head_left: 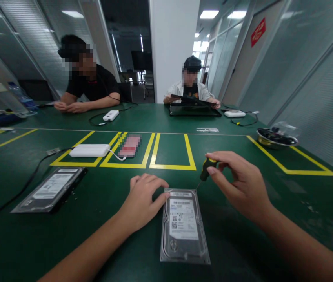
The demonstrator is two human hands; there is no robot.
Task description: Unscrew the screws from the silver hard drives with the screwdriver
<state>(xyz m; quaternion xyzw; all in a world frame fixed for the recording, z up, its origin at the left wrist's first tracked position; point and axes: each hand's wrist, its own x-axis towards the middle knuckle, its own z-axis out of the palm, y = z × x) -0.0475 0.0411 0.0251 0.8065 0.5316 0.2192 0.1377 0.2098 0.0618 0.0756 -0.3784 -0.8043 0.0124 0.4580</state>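
A silver hard drive point(184, 231) with a white label lies label up on the green table, right in front of me. My left hand point(145, 199) rests at its far left corner, thumb on the edge and fingers curled around that corner. In my right hand point(239, 180) is a screwdriver point(207, 169) with a dark green and yellow handle, pinched between thumb and fingers. The tool leans, and its thin shaft reaches down to the drive's far right corner. Whether the tip sits in a screw is too small to tell.
A second hard drive point(54, 188) lies at the left, with tiny bits beside it. Beyond are a white power bank point(90, 150), a cabled phone point(130, 145) and yellow tape outlines point(172, 167). A metal bowl point(276, 141) of dark items stands right. Two people sit across the table.
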